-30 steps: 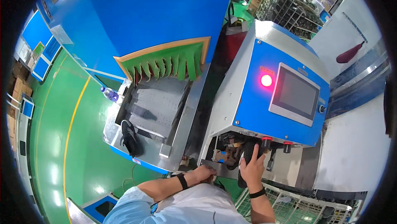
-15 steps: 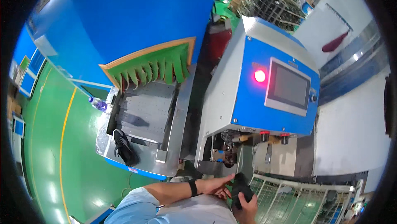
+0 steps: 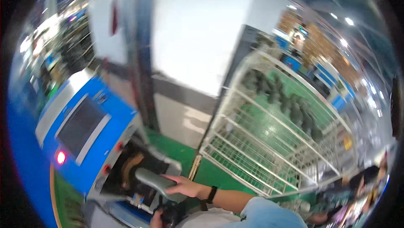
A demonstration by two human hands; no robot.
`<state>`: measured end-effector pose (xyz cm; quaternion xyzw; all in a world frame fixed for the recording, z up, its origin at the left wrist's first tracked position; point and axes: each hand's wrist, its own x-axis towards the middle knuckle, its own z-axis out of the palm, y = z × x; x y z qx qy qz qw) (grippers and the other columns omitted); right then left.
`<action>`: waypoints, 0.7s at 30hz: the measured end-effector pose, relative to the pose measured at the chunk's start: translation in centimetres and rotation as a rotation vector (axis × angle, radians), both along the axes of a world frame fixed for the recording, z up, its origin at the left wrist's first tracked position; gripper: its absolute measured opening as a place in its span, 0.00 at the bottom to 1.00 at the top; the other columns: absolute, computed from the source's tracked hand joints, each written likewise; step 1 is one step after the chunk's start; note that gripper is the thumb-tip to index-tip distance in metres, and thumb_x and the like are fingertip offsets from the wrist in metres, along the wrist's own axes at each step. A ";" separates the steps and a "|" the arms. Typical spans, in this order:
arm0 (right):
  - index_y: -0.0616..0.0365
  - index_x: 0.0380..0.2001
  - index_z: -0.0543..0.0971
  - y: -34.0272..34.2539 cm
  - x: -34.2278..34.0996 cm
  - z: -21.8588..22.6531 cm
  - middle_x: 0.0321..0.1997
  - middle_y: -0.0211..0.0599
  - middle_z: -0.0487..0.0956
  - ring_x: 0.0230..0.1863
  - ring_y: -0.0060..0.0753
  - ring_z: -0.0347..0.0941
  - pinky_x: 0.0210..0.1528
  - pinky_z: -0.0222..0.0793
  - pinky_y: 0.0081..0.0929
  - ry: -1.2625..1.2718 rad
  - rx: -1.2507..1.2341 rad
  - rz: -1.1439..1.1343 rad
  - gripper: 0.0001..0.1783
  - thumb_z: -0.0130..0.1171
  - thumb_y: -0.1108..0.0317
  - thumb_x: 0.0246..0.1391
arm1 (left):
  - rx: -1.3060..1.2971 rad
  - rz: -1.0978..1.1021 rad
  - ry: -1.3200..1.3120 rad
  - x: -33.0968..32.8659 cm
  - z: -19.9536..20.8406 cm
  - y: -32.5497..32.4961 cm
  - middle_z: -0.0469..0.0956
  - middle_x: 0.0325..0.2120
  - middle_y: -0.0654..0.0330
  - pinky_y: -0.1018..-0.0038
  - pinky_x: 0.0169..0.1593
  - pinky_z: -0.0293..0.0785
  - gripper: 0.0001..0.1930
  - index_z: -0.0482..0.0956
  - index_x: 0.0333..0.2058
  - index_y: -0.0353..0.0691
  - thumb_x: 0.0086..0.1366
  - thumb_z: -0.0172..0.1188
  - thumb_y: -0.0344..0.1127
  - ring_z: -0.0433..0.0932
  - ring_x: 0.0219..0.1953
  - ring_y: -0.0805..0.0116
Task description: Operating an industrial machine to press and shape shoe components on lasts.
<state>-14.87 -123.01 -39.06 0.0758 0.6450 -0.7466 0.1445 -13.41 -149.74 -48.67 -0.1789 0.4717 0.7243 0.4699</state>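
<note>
At the lower edge my left hand (image 3: 156, 220) is closed round a dark shoe (image 3: 170, 213); only part of the hand shows, and the shoe is blurred. My right hand (image 3: 187, 186), with a black band at its wrist, reaches in from the right. Its fingers and thumb close on the near end of a smooth, rounded grey-green piece (image 3: 151, 180), shaped like a shoe last. That piece lies in front of the dark opening of a blue and white machine (image 3: 103, 114), just above the shoe.
A lit red lamp (image 3: 61, 157) and a dark screen (image 3: 82, 123) sit on the machine's blue face, near red knobs. To the right stands a white wire rack (image 3: 269, 154) with several dark shoes (image 3: 294, 108). A white panel (image 3: 191, 34) rises behind.
The view has swung right, bringing the rack in and losing the metal table with its shoe. My right hand has gone from the dark shoe to the grey-green piece; my left now holds the shoe.
</note>
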 end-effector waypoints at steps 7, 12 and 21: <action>0.51 0.71 0.64 21.8 21.6 15.6 0.72 0.47 0.66 0.71 0.43 0.65 0.69 0.63 0.37 0.102 0.997 -0.836 0.39 0.64 0.60 0.58 | -0.052 -0.153 0.083 -1.2 1.1 5.6 0.77 0.56 0.54 0.61 0.60 0.74 0.28 0.73 0.61 0.36 0.74 0.49 0.54 0.76 0.57 0.59; 0.52 0.70 0.64 33.0 37.2 21.6 0.45 0.55 0.84 0.44 0.60 0.81 0.47 0.77 0.47 -0.402 1.508 -1.690 0.41 0.64 0.67 0.52 | -0.227 -0.357 0.354 -1.7 4.9 15.1 0.80 0.50 0.51 0.66 0.52 0.76 0.28 0.76 0.56 0.37 0.71 0.54 0.55 0.79 0.50 0.62; 0.59 0.50 0.83 50.1 56.9 18.8 0.45 0.59 0.82 0.46 0.58 0.80 0.50 0.73 0.41 -0.551 1.453 -1.297 0.32 0.71 0.56 0.40 | -0.426 -0.614 0.416 0.2 8.5 26.5 0.81 0.46 0.55 0.67 0.49 0.76 0.26 0.78 0.53 0.37 0.66 0.59 0.53 0.79 0.46 0.63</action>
